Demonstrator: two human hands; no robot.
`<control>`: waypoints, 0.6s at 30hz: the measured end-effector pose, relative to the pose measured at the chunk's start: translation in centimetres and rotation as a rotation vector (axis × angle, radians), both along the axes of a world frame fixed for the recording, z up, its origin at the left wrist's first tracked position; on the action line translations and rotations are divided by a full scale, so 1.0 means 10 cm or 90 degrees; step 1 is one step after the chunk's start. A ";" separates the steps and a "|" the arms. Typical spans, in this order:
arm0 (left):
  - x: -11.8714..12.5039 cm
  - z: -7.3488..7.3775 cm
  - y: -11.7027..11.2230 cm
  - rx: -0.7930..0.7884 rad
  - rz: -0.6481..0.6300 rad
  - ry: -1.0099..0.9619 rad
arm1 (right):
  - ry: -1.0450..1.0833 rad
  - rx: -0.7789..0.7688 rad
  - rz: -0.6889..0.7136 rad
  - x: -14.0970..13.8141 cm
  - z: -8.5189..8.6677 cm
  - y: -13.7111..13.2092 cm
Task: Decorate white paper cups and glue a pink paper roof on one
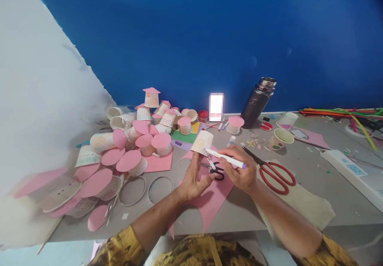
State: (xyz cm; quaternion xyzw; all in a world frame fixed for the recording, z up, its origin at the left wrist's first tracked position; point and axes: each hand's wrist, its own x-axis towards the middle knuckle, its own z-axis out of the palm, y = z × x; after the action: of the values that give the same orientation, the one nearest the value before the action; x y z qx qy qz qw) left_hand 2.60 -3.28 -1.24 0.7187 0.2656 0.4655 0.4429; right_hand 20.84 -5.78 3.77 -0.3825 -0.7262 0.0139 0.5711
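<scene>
My left hand (pixel 194 176) is closed around the lower part of a white paper cup (pixel 202 140). The cup is tilted and upside down, with an orange drawing on its side. In my right hand (pixel 239 168) is a white marker (pixel 226 158) with a purple end, its tip at or very near the cup's wall. Beneath the hands lie small black-handled scissors (pixel 218 174) and a cut sheet of pink paper (pixel 206 202). Large red-handled scissors (pixel 277 176) rest just right of my right hand.
Several paper cups with pink paper roofs (pixel 143 140) crowd the left side. Two rings (pixel 160 189) lie before them. At the back stand a dark flask (pixel 259 102) and a lit, blurred screen (pixel 216 108). A patterned cup (pixel 280 139) and a power strip (pixel 354 174) are on the right.
</scene>
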 end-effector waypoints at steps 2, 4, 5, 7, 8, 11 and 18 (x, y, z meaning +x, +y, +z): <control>0.00 -0.01 0.01 0.001 -0.014 -0.014 | -0.001 0.002 0.022 0.00 0.00 -0.01; -0.01 -0.04 0.01 0.002 -0.026 -0.028 | 0.003 0.007 0.041 0.00 0.00 -0.01; -0.01 -0.05 0.02 0.000 -0.029 -0.031 | 0.004 0.004 0.040 0.01 -0.01 -0.01; -0.01 -0.06 0.02 -0.010 -0.036 -0.039 | 0.011 -0.004 0.016 0.02 -0.01 0.00; -0.01 -0.06 0.02 -0.022 -0.041 -0.048 | 0.015 -0.007 -0.001 0.02 -0.02 0.00; 0.01 -0.03 0.02 -0.080 -0.063 -0.114 | 0.027 0.004 -0.043 0.04 -0.03 0.02; 0.05 0.04 0.03 -0.158 -0.100 -0.234 | 0.018 0.007 -0.021 0.03 -0.04 0.02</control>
State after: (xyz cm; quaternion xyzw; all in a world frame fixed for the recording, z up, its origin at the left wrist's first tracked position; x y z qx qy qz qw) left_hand 3.13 -2.93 -0.85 0.5804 0.1794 0.5163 0.6036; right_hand 21.18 -5.58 3.41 -0.3909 -0.7120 0.0063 0.5833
